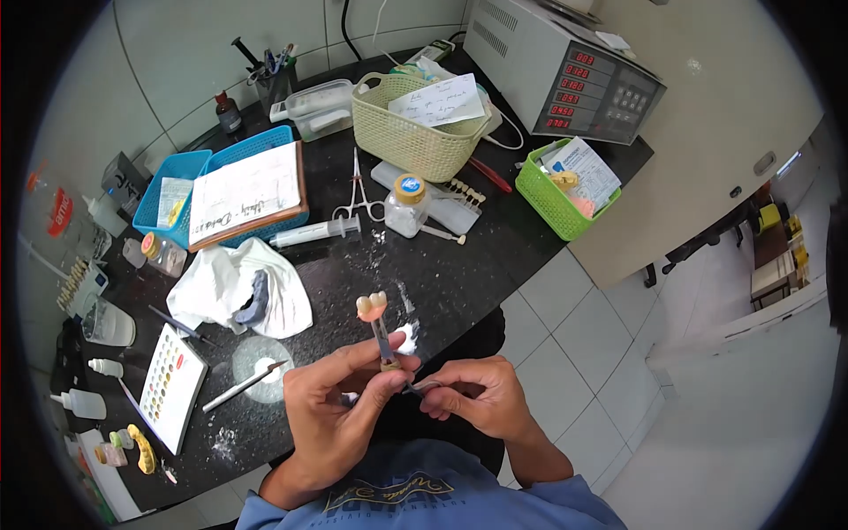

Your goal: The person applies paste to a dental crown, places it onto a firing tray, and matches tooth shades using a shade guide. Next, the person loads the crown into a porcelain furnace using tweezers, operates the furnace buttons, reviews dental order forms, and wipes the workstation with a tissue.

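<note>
My left hand (340,393) is closed around a slim metal holder (382,338), tilted upward. At its tip is a dental piece (372,306) with a few cream-coloured teeth on a pink base. My right hand (473,397) pinches a thin grey metal part (415,387) by the holder's lower end; my fingers hide where the two meet. Below and left, a thin brush-like tool (238,389) rests across a round glass slab (252,353) with white material on it. A white cloth (208,287) lies crumpled behind the slab.
A palette of coloured dots (166,384) lies left. Farther back are a syringe (309,231), scissor-handled forceps (357,190), a lidded jar (406,208), a cream basket (411,141), a blue basket (177,172) and a green basket (543,190). A machine with red displays (565,75) stands back right.
</note>
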### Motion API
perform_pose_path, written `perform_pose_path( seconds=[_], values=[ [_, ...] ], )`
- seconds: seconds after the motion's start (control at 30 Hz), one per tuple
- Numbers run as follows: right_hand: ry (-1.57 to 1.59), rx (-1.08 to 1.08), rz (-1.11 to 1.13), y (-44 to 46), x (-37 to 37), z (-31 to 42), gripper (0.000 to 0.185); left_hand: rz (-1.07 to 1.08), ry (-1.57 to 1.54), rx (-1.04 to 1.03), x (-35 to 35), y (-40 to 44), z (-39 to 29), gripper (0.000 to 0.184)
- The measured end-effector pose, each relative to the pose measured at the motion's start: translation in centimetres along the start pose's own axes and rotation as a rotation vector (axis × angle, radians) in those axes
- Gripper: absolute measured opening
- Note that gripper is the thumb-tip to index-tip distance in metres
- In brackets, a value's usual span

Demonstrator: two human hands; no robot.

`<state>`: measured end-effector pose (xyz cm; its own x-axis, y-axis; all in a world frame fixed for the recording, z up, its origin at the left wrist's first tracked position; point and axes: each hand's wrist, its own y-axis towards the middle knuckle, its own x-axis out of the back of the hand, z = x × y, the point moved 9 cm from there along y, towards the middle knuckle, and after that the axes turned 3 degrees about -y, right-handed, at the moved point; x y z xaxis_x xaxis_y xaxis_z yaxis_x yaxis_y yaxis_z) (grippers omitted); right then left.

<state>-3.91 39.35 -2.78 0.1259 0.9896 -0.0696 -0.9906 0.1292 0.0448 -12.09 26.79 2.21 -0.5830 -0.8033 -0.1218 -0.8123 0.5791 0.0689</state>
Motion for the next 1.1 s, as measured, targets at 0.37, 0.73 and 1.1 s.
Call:
perform_pose_path(
  seconds=[0.37,0.73,1.1],
  values=[
    [-0.132,0.328,-0.253,0.9,13.1,3.0,0.015,-0.074,-0.124,-0.026,-5.2,3.5,1.2,0.024],
    [-0.342,0.586,-0.616,-0.1,26.8,8.6,0.023,-0.343,-0.091,-0.183,-10.0,6.8,2.0,0.024],
    [-0.574,0.469,-0.783,4.3,43.6,11.6,0.009,-0.519,-0.009,-0.431,-14.8,11.4,-0.6,0.023]
  ],
)
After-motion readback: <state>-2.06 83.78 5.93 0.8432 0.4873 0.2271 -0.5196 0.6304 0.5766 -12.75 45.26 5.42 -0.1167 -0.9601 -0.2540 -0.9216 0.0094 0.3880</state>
